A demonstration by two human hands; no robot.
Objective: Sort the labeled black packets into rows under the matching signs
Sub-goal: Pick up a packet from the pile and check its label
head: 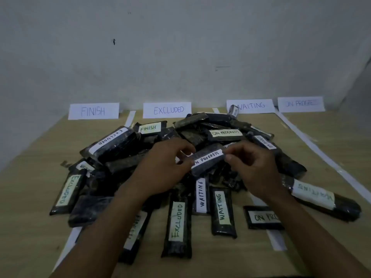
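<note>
Black packets are lying heaped across the middle of the wooden table, whose far edge is carrying four paper signs against the grey wall. The left hand and right hand are each pinching an end of an ON PROGRESS packet atop the heap.

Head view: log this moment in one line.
left hand, right hand: pinch ON PROGRESS packet | where: over unsorted pile | ON PROGRESS sign: far right
</note>
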